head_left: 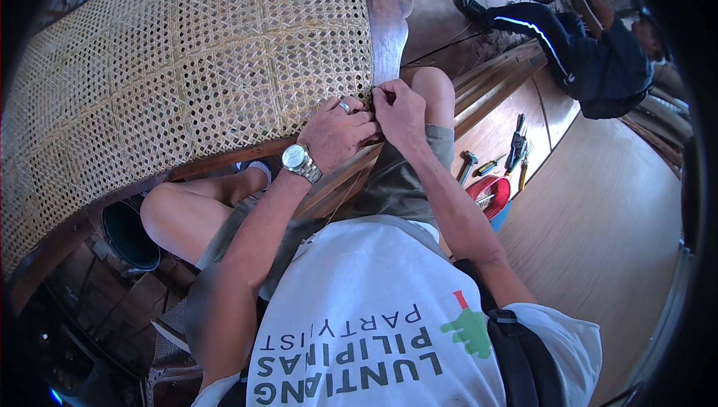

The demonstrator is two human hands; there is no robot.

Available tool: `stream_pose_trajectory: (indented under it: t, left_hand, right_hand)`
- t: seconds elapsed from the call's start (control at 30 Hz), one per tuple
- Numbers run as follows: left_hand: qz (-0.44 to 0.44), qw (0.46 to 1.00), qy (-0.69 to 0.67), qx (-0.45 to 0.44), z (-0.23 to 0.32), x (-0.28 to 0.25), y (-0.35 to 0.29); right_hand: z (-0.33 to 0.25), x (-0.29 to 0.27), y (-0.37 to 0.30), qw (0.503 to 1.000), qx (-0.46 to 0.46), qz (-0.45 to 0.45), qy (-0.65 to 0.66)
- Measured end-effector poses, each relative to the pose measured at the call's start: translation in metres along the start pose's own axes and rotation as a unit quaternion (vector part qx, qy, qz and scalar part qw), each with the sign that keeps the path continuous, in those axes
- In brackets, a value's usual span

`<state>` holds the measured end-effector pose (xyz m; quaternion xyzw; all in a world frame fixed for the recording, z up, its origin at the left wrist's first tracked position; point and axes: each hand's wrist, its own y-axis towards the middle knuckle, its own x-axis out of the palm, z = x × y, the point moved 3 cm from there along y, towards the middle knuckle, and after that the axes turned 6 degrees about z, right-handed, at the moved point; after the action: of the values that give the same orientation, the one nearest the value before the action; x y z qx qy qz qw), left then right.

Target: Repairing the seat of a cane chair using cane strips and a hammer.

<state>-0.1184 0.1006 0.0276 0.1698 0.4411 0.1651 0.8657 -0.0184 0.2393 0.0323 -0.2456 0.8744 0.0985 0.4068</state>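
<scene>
A woven cane panel [217, 56] in a dark wooden frame [385, 14] lies slanted across my legs. My left hand [338, 134], with a ring and a metal wristwatch [295, 157], rests at the panel's near right corner. Its fingers are bent and close together over the edge; what they grip is hidden. Right beside it, my right hand [402, 115] pinches at the same corner, where cane meets frame. Whatever sits between its thumb and finger is too small to make out.
Right of my knee lie a hammer [467, 165], a screwdriver [488, 168], pliers [516, 142] and a red container [492, 192] on a wooden board [591, 198]. A dark green bucket [129, 235] stands at left. Another person [583, 56] in dark clothes is at the far right.
</scene>
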Motion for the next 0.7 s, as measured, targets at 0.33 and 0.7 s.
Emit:
stream_pose_trajectory:
  t: [0.33, 0.7]
  left_hand:
    - [0.028, 0.999, -0.02, -0.006, -0.001, -0.001, -0.002]
    - [0.035, 0.999, -0.019, 0.008, -0.001, 0.0, -0.001]
  right_hand:
    - [-0.003, -0.003, 0.002, 0.998, -0.01, -0.032, 0.046]
    - [0.018, 0.001, 0.004, 0.992, 0.065, -0.043, 0.095]
